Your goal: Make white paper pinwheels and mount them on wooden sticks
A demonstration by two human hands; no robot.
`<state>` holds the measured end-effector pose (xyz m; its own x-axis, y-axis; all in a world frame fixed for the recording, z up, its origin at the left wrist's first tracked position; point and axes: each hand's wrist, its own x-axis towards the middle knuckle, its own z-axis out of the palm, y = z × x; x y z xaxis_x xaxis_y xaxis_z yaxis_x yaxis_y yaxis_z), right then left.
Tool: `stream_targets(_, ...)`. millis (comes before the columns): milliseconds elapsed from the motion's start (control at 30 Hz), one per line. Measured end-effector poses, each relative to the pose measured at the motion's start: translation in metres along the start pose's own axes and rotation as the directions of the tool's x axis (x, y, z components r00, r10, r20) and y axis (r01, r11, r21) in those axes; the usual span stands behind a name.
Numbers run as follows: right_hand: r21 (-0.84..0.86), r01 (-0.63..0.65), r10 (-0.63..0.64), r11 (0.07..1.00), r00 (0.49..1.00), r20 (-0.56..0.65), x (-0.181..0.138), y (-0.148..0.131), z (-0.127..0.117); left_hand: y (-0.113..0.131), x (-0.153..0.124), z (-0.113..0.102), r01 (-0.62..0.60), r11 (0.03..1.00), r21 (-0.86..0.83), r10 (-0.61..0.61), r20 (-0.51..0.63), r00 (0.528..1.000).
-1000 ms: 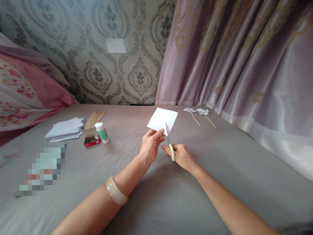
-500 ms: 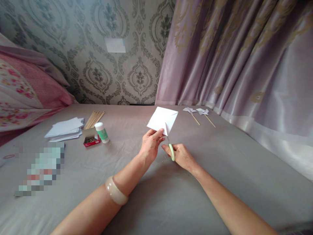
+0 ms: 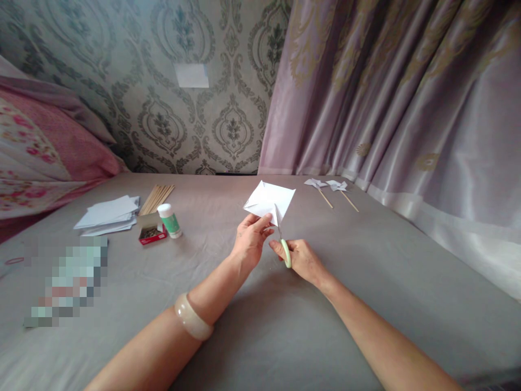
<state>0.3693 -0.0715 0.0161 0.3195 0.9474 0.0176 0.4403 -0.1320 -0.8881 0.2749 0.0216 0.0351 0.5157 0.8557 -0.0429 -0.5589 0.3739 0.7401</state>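
A white square of paper (image 3: 272,197) is held up in front of me, pinched near its lower corner by my left hand (image 3: 251,239). Cuts run inward from its corners. My right hand (image 3: 301,260) grips scissors (image 3: 286,254) with pale green handles. Their blades sit at the paper's lower corner, partly hidden by the paper, just right of my left thumb. Both hands are above the grey sheet (image 3: 244,336).
On the left lie a stack of white paper (image 3: 108,213), wooden sticks (image 3: 158,198), a red box of small metal pieces (image 3: 152,233) and a white-green glue stick (image 3: 169,220). Two paper pinwheels (image 3: 337,185) on sticks lie at the back right, by a curtain (image 3: 345,98).
The paper has shifted slightly; a slit and a lifted edge now show at its left corner. The hands and scissors have hardly moved.
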Motion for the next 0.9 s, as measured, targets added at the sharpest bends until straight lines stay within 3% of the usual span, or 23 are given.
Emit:
stream_targets(500,0.017,0.015,-0.015,1.0,1.0,-0.002,-0.0011,-0.0014,-0.0001,0.0,0.0005,-0.0027,-0.009,0.999,0.033,0.009,0.005,1.0)
stream_targets(900,-0.015,0.041,-0.041,0.999,0.999,0.017,0.0008,0.0025,-0.0008,0.0027,0.0,-0.0009,0.075,0.997,-0.027,-0.074,0.021,0.997)
